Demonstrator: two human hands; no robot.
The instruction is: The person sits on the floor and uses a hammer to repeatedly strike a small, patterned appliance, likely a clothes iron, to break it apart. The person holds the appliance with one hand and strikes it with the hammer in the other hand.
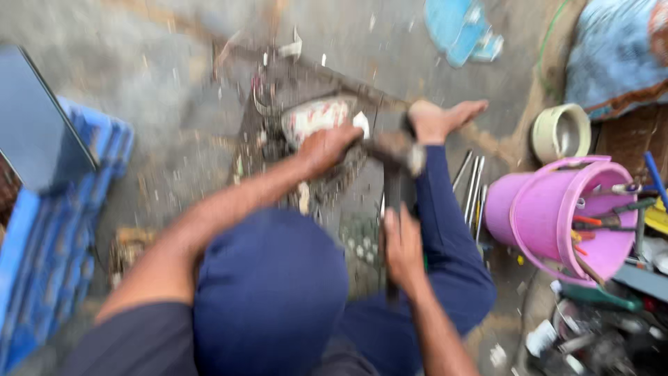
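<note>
One hammer [394, 177] in right hand [403, 247], one pink bucket [557, 216], perhaps four rods [472, 188]

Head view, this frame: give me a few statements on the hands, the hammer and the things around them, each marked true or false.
1. The right hand grips the handle of a hammer. True.
2. The left hand is lifted clear of everything. False: it rests on the white and red part on the ground.
3. The pink bucket lies tipped with tools inside it. True.
4. The blue crate stands at the person's right. False: it is at the left edge of the picture.
5. A bare foot rests beyond the hammer head. True.
</note>
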